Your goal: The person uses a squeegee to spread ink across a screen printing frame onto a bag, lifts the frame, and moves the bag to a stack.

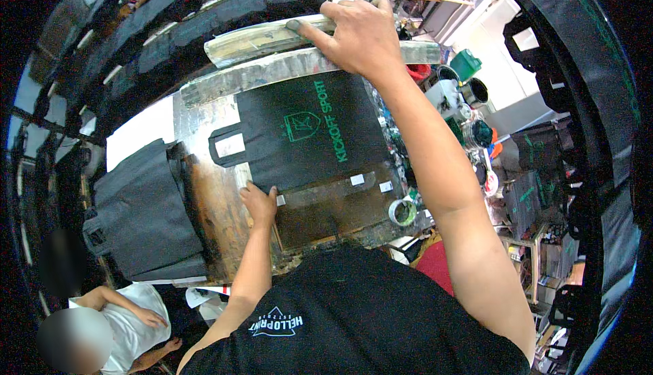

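Note:
A black tote bag point(272, 120) with a green shield print and green lettering lies flat on the worn wooden board point(224, 232), its handle loop pointing left. My left hand point(260, 203) is at the bag's near left corner, thumb and fingers apart, fingertips at its edge. My right hand point(367, 35) reaches across to the far side, closed over the wooden bar of a raised frame point(252, 42). The thumb lies along the bar's near side and the fingers curl over its top. The frame stands tilted up beyond the bag, mostly seen edge-on.
Stacked black bags point(146, 212) lie at the left of the board. On the right stand paint pots, a green jug point(465, 65) and a small tub of green paint point(402, 212). Black bags hang on racks around. Another person point(136, 320) sits at the lower left.

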A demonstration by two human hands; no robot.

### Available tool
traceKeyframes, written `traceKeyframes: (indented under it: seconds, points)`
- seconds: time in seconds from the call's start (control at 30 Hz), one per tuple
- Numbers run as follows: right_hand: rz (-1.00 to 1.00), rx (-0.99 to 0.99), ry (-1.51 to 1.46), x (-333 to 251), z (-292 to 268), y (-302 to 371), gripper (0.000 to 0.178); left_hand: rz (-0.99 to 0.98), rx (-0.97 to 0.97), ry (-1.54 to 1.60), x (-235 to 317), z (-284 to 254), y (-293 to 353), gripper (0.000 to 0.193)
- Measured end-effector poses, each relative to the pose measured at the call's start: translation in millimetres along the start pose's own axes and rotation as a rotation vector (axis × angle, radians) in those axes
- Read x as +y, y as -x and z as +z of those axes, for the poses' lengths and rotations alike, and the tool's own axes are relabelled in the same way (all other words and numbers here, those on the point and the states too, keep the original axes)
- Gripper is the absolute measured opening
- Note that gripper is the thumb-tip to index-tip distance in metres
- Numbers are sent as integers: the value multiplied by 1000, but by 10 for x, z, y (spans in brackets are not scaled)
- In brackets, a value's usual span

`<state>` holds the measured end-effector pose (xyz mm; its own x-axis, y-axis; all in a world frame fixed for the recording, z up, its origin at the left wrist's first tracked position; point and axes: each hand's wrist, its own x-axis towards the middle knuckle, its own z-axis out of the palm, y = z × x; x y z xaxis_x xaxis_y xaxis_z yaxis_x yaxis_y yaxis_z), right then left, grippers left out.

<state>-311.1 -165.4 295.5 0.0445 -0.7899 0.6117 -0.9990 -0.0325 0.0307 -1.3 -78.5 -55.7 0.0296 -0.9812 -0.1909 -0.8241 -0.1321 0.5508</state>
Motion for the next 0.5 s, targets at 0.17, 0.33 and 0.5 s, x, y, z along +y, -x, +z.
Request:
traceKeyframes:
  seconds: [0.17,0.33,0.5]
  points:
    - [2,16,-32,44,-14,-146,56,-17,-52,118,164,-21,-211,53]
    - [-11,33,-56,60,36,-133,60,335,283,496,539,-548,-339,26]
    - [-9,18,-40,26,3,-73,57,118,273,881,405,-1603,-521,28]
